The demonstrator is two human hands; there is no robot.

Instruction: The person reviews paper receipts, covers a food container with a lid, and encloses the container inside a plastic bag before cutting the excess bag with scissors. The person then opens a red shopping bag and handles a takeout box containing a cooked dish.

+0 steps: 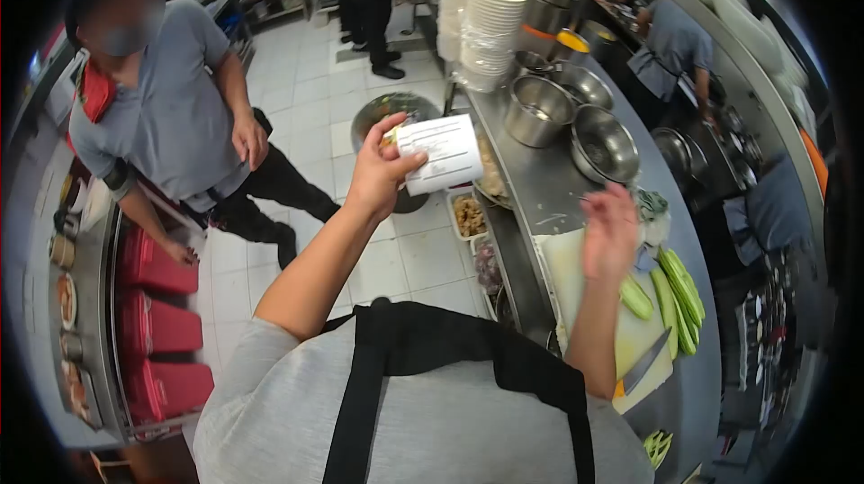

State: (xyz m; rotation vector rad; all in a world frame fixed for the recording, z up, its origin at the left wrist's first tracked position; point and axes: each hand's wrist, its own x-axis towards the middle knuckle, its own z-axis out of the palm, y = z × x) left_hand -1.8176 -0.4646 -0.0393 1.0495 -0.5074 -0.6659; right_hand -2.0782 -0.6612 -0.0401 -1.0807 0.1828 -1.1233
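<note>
My left hand [380,169] is closed on a white printed item [441,153] with dark lines across its face. Whether it is a paper slip or a small tub I cannot tell. My right hand [609,237] is raised over the far part of a pale cutting board [569,282], slightly blurred, its fingers apart and nothing visible in them. Below it on the board is a peeled green cucumber-like vegetable [636,298]. Several longer ones [681,291] lie along the board's right side. A knife [648,363] with an orange handle rests near the board's close end.
Steel pots [538,111] and a steel bowl [605,144] stand farther along the counter, beside stacked white containers [492,34]. A large bin [396,111] is on the floor. A co-worker [171,115] stands at left near red bins [162,327]. Other people work beyond the counter.
</note>
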